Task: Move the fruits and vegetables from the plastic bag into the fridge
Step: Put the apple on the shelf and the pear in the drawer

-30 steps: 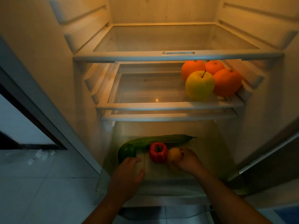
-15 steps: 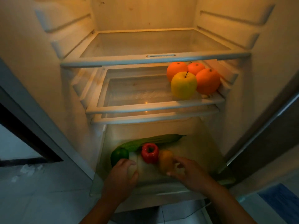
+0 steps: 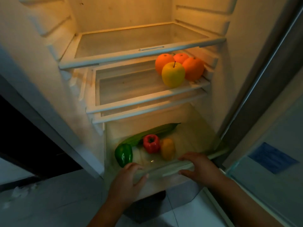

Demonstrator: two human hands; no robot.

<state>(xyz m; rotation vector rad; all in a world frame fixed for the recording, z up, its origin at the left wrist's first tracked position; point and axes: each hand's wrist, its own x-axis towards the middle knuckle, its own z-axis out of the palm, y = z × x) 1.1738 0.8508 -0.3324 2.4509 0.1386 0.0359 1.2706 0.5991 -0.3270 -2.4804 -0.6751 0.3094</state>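
The open fridge has a clear bottom drawer [image 3: 172,167] pulled out. In it lie a long cucumber [image 3: 152,134], a green pepper [image 3: 123,154], a red pepper [image 3: 151,143] and a yellow-orange pepper [image 3: 167,149]. My left hand [image 3: 127,179] grips the drawer's front rim on the left. My right hand [image 3: 199,167] grips the same rim on the right. A yellow apple [image 3: 173,74] and three oranges [image 3: 193,68] sit at the right of the middle shelf [image 3: 131,89]. The plastic bag is out of view.
The glass top shelf [image 3: 131,41] holds nothing. The fridge door [image 3: 268,145] stands open at the right, with a blue label on it. Pale tiled floor [image 3: 49,202] spreads to the left and below the drawer.
My right hand let go of the yellow-orange pepper and drew back to the drawer's front rim. My left hand also took hold of the rim. The view shifted right and tilted.
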